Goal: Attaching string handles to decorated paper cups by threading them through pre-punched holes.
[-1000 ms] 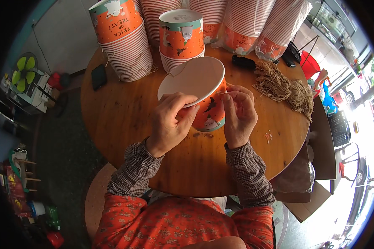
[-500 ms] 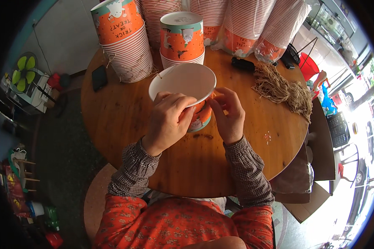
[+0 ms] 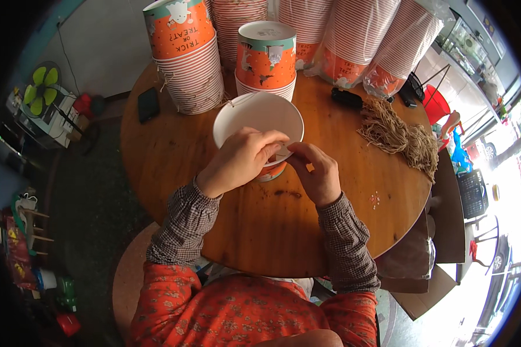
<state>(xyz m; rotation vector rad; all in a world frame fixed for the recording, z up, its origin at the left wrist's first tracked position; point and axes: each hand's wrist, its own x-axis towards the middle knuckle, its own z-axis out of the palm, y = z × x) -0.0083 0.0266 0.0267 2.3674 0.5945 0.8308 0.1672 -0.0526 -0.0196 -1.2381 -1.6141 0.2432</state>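
A paper bucket (image 3: 246, 118), white inside and orange outside, stands on the table in front of me with its mouth tilted toward me. A bit of twine (image 3: 231, 103) hangs at its far left rim. My left hand (image 3: 244, 155) reaches over the near rim, thumb and fingertips closed together just inside the mouth. Against the near right rim, my right hand (image 3: 315, 170) pinches with thumb and forefinger. Whatever lies between the fingertips of either hand is too small to make out.
Stacked upside-down orange buckets (image 3: 266, 63) stand behind, with another tall stack (image 3: 188, 69) to their left. Bagged stacks (image 3: 359, 34) are at the back right. A twine bundle (image 3: 402, 136) lies on the round wooden table (image 3: 243, 243); a phone (image 3: 149, 105) sits at left.
My left hand has shifted from the rim to inside the bucket's mouth. My right fingertips have come closer to the left ones. The bucket's mouth now tips more toward me.
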